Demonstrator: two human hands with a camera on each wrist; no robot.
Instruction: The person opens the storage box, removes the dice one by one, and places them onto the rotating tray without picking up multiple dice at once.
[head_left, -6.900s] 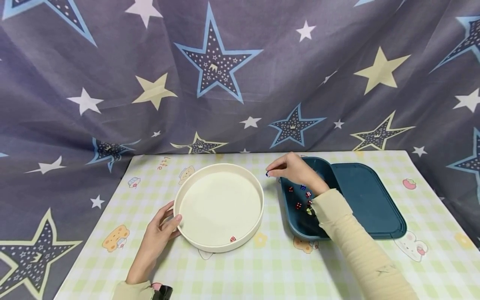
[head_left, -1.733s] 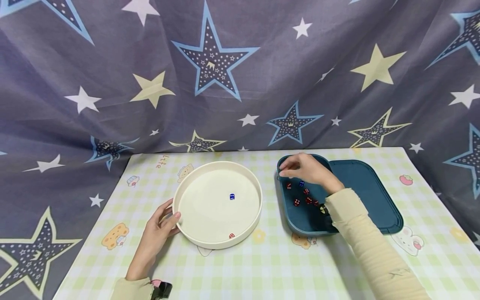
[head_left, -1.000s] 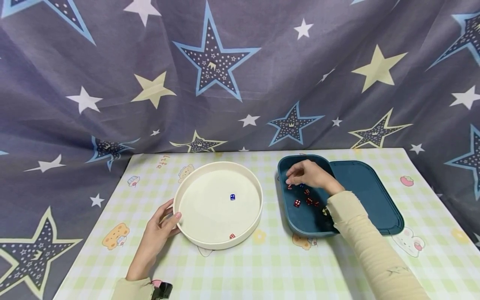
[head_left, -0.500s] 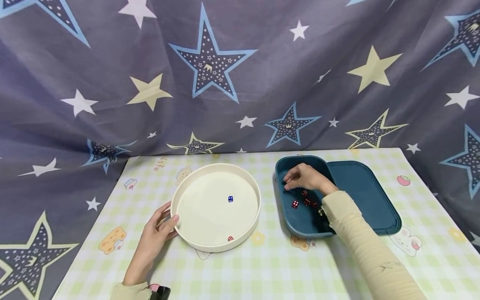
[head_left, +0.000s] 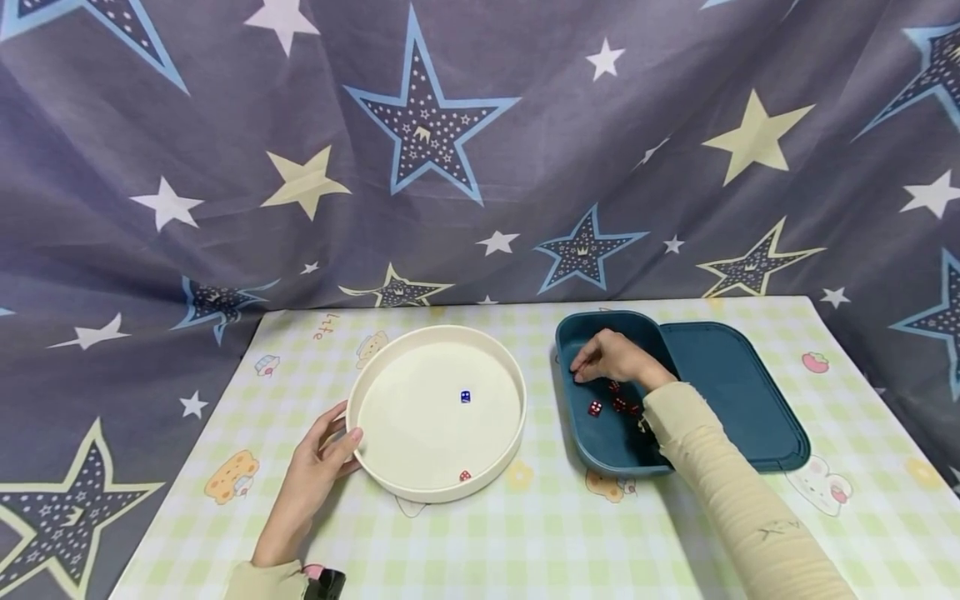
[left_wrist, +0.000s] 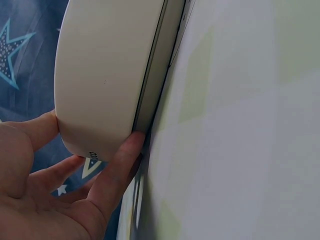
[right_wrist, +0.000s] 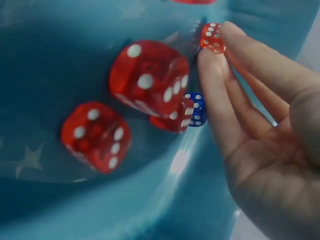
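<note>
My left hand (head_left: 322, 454) grips the left side of a round cream tray (head_left: 517, 433), thumb at its rim. In the left wrist view, fingers (left_wrist: 112, 175) of that hand touch the tray's outer wall and base edge. Inside the tray lie a blue die (head_left: 465, 397) and a red die (head_left: 465, 476), apart from each other. My right hand (head_left: 617, 358) reaches into a dark teal box (head_left: 592, 454). Its fingertips pinch a red die (right_wrist: 212, 38), plain in the right wrist view. Several other red dice (right_wrist: 96, 136) and a blue die (right_wrist: 197, 109) are near that hand.
A flat teal lid (head_left: 731, 392) lies against the box's right side. Both containers stand on a checked tablecloth (head_left: 450, 550) with cartoon prints. Behind the table hangs a star-patterned curtain (head_left: 465, 233).
The blue die that my right hand held earlier now lies in the tray. That hand has returned to the box, lowered, and now pinches a red die. My left hand stays on the tray.
</note>
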